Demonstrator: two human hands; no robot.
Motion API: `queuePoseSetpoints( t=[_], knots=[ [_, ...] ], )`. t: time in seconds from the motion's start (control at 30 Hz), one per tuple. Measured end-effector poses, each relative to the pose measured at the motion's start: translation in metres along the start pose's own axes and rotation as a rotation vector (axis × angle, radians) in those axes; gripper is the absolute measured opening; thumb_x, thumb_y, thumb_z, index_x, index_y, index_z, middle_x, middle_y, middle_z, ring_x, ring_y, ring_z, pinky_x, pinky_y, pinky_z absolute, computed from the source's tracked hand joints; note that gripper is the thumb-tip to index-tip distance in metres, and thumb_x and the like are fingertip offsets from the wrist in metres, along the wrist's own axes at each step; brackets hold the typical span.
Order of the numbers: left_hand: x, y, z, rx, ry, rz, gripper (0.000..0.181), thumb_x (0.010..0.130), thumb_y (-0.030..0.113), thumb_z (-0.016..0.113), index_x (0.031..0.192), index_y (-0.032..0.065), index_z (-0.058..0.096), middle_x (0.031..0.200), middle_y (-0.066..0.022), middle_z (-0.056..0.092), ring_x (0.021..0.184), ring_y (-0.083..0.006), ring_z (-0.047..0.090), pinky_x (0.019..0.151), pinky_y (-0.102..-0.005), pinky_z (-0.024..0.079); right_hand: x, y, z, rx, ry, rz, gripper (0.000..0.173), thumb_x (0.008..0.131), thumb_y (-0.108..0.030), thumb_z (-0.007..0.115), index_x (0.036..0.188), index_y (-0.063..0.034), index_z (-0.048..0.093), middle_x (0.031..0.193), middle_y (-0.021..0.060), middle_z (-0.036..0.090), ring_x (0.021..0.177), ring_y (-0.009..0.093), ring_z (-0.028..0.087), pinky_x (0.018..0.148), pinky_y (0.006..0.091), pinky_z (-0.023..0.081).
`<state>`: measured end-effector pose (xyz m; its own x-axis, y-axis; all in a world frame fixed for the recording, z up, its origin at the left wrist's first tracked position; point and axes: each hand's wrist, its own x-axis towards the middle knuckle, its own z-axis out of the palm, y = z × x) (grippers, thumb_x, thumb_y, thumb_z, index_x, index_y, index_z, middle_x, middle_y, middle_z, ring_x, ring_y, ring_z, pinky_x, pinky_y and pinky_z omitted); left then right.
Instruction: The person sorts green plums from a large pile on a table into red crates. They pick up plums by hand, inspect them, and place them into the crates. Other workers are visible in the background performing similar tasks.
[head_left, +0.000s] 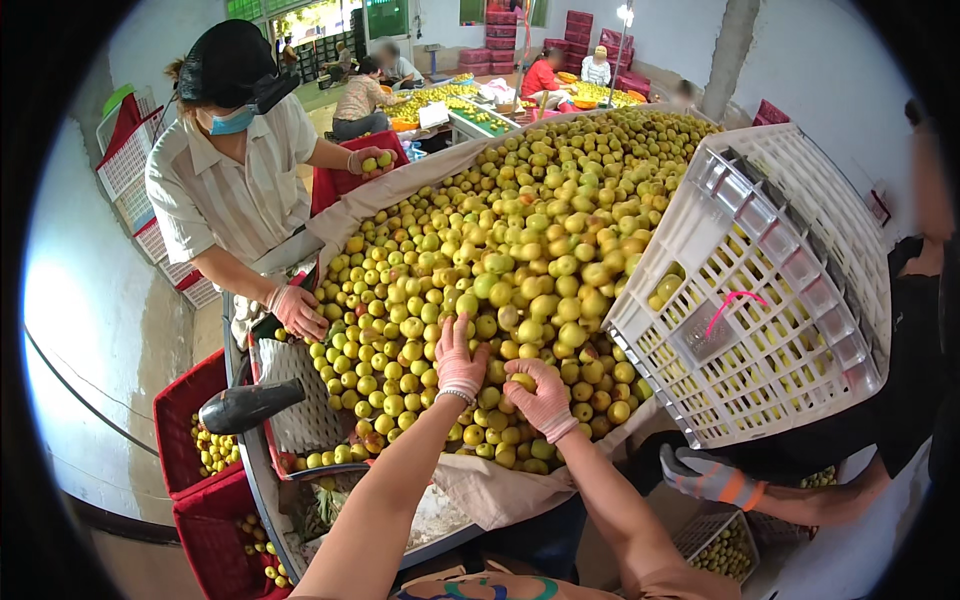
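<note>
A large heap of yellow-green fruits (420, 300), apparently fresh jujubes, lies on a cloth-lined sorting table. My left hand (459, 364), in a thin pinkish glove with a beaded bracelet at the wrist, rests on the near part of the heap. Its fingers point away from me and hold nothing that I can see. Beside it, my right hand (541, 396), gloved alike, has its fingers curled around one fruit (524, 382). To the right, a white plastic crate (720, 330) is tipped toward the heap, with more fruit showing through its slats.
Across the left side, a masked co-worker's gloved hand (298, 311) touches the fruit; the other holds several. Another person's grey glove (705, 476) is below the crate. A black hair-dryer-shaped object (251, 405) juts over the table's left edge. Red-lined crates (196, 435) stand below.
</note>
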<state>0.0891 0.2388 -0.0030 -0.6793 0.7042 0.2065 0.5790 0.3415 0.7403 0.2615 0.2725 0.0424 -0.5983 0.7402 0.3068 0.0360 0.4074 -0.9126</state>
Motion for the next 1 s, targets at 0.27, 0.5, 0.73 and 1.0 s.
queuePoseSetpoints(
  t=[0.27, 0.5, 0.73, 1.0],
  knots=[
    [-0.014, -0.004, -0.009, 0.053, -0.019, 0.081, 0.075, 0.082, 0.015, 0.071, 0.147, 0.0295, 0.037, 0.150, -0.0120, 0.039, 0.123, -0.0396, 0.050, 0.099, -0.0487, 0.048, 0.003, -0.011, 0.002, -0.065, -0.020, -0.085, 0.025, 0.079, -0.007, 0.073, 0.103, -0.0051, 0.067, 0.103, 0.0095, 0.066, 0.099, 0.025, 0.064, 0.091, 0.0342, 0.051],
    [0.000, -0.011, -0.031, -0.060, -0.064, 0.073, 0.078, 0.076, 0.015, 0.070, 0.147, 0.0197, 0.037, 0.148, -0.0132, 0.041, 0.123, -0.0385, 0.052, 0.100, -0.0445, 0.048, -0.002, -0.008, 0.009, -0.077, -0.040, -0.091, 0.025, 0.078, -0.005, 0.072, 0.102, -0.0049, 0.066, 0.101, 0.0080, 0.066, 0.096, 0.023, 0.064, 0.089, 0.0338, 0.051],
    [0.014, -0.028, -0.044, -0.256, 0.058, 0.001, 0.074, 0.078, 0.018, 0.067, 0.147, 0.0178, 0.040, 0.150, -0.0124, 0.041, 0.132, -0.0320, 0.048, 0.106, -0.0389, 0.045, 0.004, -0.013, 0.015, 0.558, -0.195, 0.254, 0.019, 0.091, -0.009, 0.067, 0.109, -0.0042, 0.063, 0.099, 0.0034, 0.064, 0.085, 0.012, 0.064, 0.072, 0.0280, 0.059],
    [0.036, -0.033, -0.040, -0.533, -0.029, -0.207, 0.056, 0.083, 0.013, 0.056, 0.139, 0.0164, 0.054, 0.134, -0.0176, 0.059, 0.124, -0.0315, 0.057, 0.104, -0.0371, 0.045, 0.052, -0.011, 0.032, 0.897, -0.375, 0.442, 0.032, 0.095, -0.026, 0.066, 0.118, -0.0057, 0.058, 0.096, 0.0051, 0.065, 0.082, 0.015, 0.065, 0.063, 0.0303, 0.058]
  ],
)
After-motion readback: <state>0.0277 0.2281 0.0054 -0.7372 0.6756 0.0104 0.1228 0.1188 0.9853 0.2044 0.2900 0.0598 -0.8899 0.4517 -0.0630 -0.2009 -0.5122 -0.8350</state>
